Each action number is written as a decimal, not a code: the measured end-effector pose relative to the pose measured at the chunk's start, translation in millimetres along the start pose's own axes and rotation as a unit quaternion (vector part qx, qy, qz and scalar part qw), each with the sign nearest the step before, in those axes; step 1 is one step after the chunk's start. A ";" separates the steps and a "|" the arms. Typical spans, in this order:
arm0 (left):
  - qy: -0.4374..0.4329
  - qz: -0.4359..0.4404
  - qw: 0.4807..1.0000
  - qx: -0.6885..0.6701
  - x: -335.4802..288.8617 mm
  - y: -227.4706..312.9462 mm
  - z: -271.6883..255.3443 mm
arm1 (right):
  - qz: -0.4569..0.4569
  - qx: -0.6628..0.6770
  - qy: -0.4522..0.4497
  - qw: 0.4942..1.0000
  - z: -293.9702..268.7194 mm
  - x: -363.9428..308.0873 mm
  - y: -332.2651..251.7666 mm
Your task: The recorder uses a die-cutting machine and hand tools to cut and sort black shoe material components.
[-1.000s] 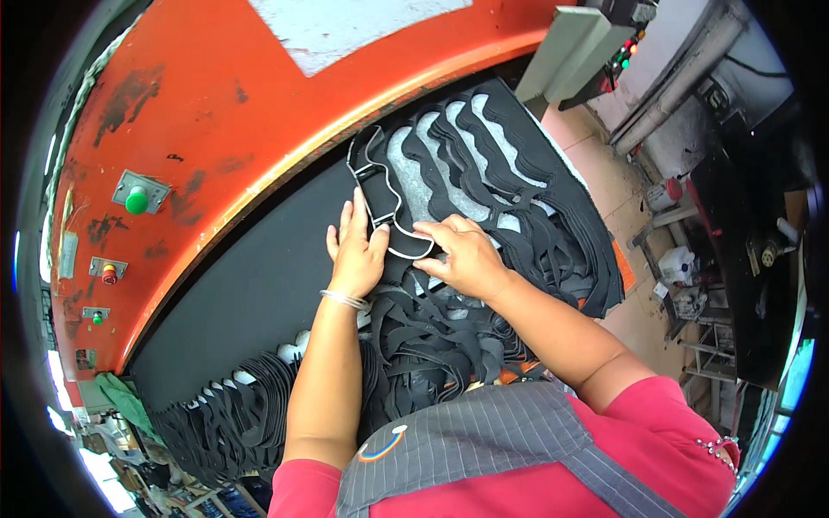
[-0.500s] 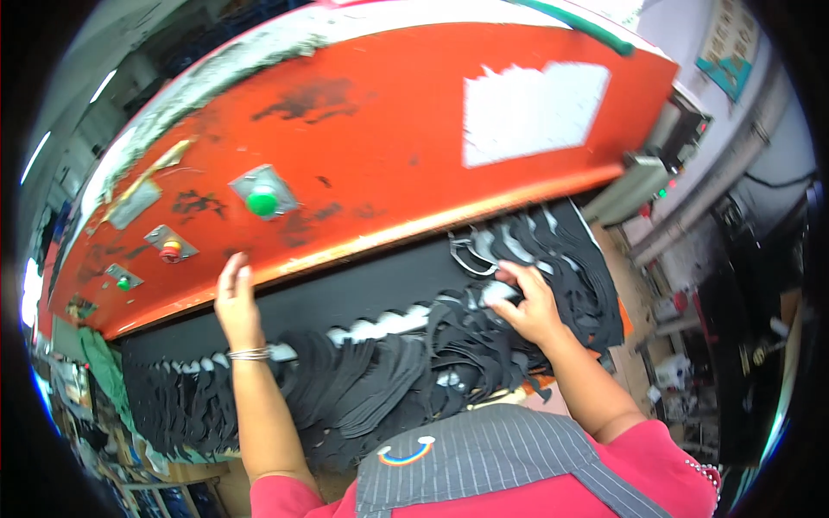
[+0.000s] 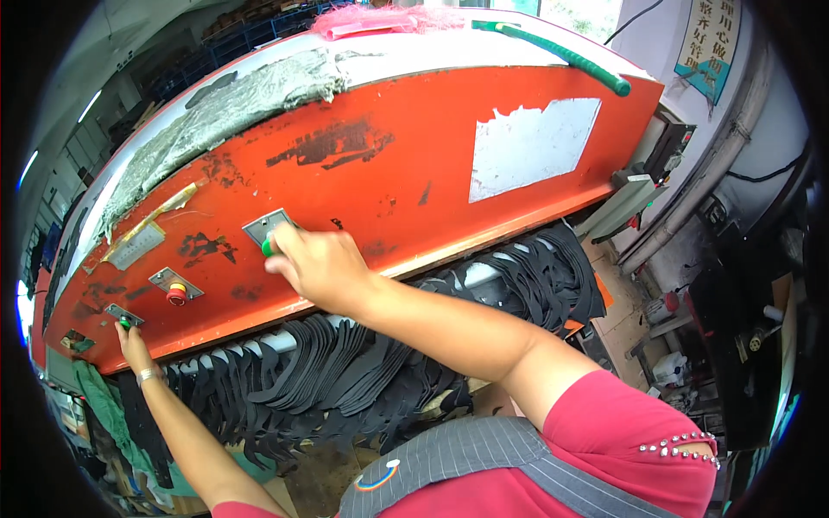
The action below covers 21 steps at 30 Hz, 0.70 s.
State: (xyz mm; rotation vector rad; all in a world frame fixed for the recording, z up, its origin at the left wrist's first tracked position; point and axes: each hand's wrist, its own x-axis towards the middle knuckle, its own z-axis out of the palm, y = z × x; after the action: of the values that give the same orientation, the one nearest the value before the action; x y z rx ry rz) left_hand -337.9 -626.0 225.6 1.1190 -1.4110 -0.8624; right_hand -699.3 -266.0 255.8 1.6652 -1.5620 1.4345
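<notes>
A large orange machine front [image 3: 414, 147] spans the view, with push buttons set in small metal plates. My right hand [image 3: 324, 268] reaches across to the upper green button [image 3: 268, 248]; its fingers are curled, with thumb and fingertips at the button. At the far left, my left hand [image 3: 134, 349] is closed up against a smaller green button [image 3: 125, 322], partly covering it. Between them sits a red button with a yellow collar [image 3: 176, 294], untouched. Below the machine's lower edge lie rows of black cut pieces [image 3: 337, 367], draped in overlapping curved strips with pale patches between.
Grey cloth [image 3: 233, 112] and a green tube [image 3: 579, 60] lie on the machine's top. Green fabric [image 3: 108, 414] hangs at the left end. A grey metal unit [image 3: 623, 205] stands at the right end, near a wall pipe [image 3: 691, 203].
My right hand has left the black pieces and come left and up to the upper green button. My left hand has moved left and down to the smaller green button.
</notes>
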 end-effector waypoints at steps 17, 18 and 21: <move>-0.460 0.420 0.751 0.218 -468.6 60.6 222.8 | 0.136 -0.198 -0.339 0.910 -134.2 -236.8 -17.7; -0.452 0.418 0.737 0.278 -473.9 60.7 228.3 | 0.133 -0.215 -0.323 0.912 -130.7 -242.2 -16.0; -0.435 0.411 0.749 0.283 -481.4 57.8 239.8 | 0.136 -0.230 -0.312 0.912 -129.0 -248.7 -6.0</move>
State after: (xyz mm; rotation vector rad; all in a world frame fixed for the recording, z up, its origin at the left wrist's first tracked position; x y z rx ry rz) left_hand -598.6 -169.3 99.1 0.2966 -2.7872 -0.2459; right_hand -698.4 -42.2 87.2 1.7318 -2.3300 0.5482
